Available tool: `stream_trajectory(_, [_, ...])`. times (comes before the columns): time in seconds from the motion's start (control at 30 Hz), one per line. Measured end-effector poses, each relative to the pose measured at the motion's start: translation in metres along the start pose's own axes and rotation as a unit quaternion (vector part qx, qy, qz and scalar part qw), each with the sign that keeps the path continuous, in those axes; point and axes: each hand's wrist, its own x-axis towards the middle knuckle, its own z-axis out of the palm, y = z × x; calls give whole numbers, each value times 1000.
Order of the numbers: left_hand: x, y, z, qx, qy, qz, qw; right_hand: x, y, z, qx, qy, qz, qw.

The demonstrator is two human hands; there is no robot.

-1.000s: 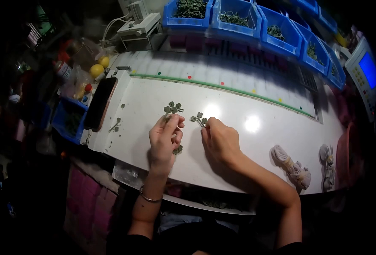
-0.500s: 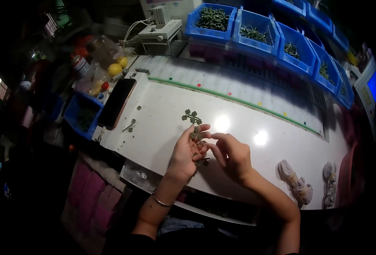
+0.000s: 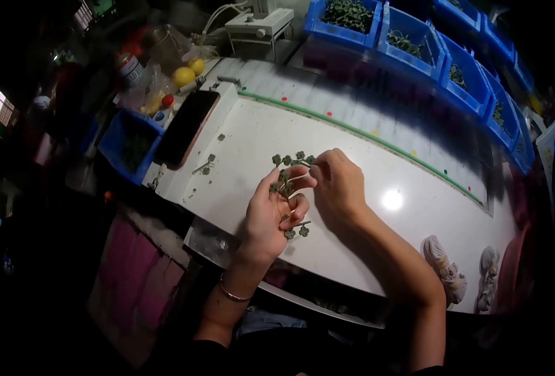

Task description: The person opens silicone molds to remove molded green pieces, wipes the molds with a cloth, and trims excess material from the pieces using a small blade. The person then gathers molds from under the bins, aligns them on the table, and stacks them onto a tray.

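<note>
My left hand (image 3: 271,210) is palm up over the white work surface, fingers curled around several small grey-green flower-shaped sprigs (image 3: 284,183). One sprig (image 3: 297,230) sticks out below its lower fingers, with a short stem and small flower heads. Above the fingertips is another sprig (image 3: 288,160) with a row of flower heads. My right hand (image 3: 340,182) pinches the right end of that upper sprig, its fingertips close to the left index finger. The pinched end itself is hidden by the fingers.
Left of my hands, a loose sprig (image 3: 206,165) and crumbs lie near a dark phone (image 3: 186,128). Blue bins (image 3: 409,62) holding similar green pieces line the back. Two tied grey cloth bundles (image 3: 444,269) rest at right. A blue bin (image 3: 130,144) stands at far left.
My right hand has moved up and now pinches the upper sprig's end. My left fingers have spread somewhat, showing more of the sprigs. The camera view has shifted slightly.
</note>
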Motion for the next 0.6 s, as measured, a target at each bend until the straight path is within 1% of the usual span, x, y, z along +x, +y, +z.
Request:
stream_trajectory(0.03, [-2,1,2,-7,-13,2,1000,-5,-4,-6,0,-7,4,1000])
stream_trajectory(0.07, [-3,1,3,-24,-33,3,999,-12,-10,-13,65,-25,89,994])
stream_trajectory(0.1, [-5,1,4,-28,-28,-1,999,-18,-11,-19,128,-41,173,976])
stream_trajectory(0.13, [-6,1,6,-36,-34,-8,999,-22,-4,-24,132,-29,151,979])
stream_trajectory(0.17, [-6,0,7,-43,-42,-13,998,-27,3,-29,171,-3,140,975])
stream_trajectory(0.23, [-6,-3,6,-56,-53,-15,997,-36,-3,-47,210,31,150,965])
stream_trajectory(0.3, [-4,-7,7,-107,-49,-18,993,-42,-16,-60,320,32,204,925])
stream_trajectory(0.33, [-3,-8,8,-118,-54,-18,991,-46,-19,-67,328,-10,207,922])
stream_trajectory(0.37, [-2,-11,10,-118,-53,-19,991,-49,-24,-68,328,-11,208,921])
stream_trajectory(0.43, [2,-17,13,-161,-33,4,986,-58,-36,-66,391,-60,235,888])
stream_trajectory(0.47, [4,-21,14,-160,-35,3,986,-62,-34,-63,407,-77,220,883])
stream_trajectory(0.5, [5,-25,14,-175,-38,7,984,-64,-36,-62,442,-85,221,865])
stream_trajectory(0.57, [6,-31,19,-189,-43,9,981,-65,-36,-60,465,-81,221,853])
stream_trajectory(0.6, [7,-32,23,-175,-1,14,984,-65,-34,-60,465,-79,219,854])
